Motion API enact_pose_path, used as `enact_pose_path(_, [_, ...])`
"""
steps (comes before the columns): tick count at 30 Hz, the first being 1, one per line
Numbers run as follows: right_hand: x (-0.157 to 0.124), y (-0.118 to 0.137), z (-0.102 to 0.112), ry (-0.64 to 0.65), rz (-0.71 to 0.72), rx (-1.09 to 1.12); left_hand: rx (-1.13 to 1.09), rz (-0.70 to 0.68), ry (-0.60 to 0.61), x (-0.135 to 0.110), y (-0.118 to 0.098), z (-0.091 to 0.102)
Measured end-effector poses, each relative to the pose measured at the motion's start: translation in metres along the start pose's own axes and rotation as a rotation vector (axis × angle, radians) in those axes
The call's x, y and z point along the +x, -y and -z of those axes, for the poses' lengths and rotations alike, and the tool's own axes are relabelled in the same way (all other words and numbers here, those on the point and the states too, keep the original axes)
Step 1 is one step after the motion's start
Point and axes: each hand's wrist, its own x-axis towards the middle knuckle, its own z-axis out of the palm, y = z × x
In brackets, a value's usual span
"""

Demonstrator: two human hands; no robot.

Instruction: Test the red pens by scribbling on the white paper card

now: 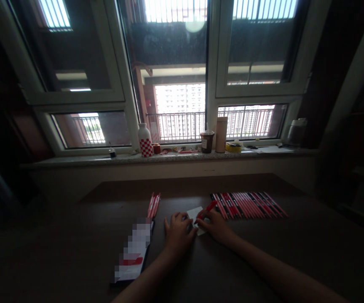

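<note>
A small white sheet of paper (pixel 195 211) lies on the dark table between my two hands. My right hand (pixel 218 227) is closed around a red pen (pixel 212 205), its dark tip pointing down at the paper. On the paper's left edge rests my left hand (pixel 178 230), fingers spread and lying down, thumb reaching towards the pen tip. Right of my right hand, a row of pink, red and black pencils (pixel 248 205) is laid side by side. A few pink pencils (pixel 154 205) lie left of my left hand, above a long flat case (pixel 142 267) that is partly blurred.
Behind the table (pixel 182 185) runs a window sill (pixel 121 160). On it stand a red-checked white bottle (pixel 145 141), a drink cup (pixel 207 142), a tan flask (pixel 221 134), a yellow roll (pixel 233 147) and a dim jug (pixel 296 132) at the right.
</note>
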Motion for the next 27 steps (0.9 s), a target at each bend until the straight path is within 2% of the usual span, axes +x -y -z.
enact_pose_path(11, [0.0007,-0.0040,-0.0018,-0.010,-0.008,-0.017,0.095,0.033,0.053,-0.0010,-0.0044,0.0025])
enact_pose_path(27, [0.0006,0.0018,0.0000,-0.031,-0.071,-0.055,0.099,0.040,0.051,-0.0018,-0.0040,0.0033])
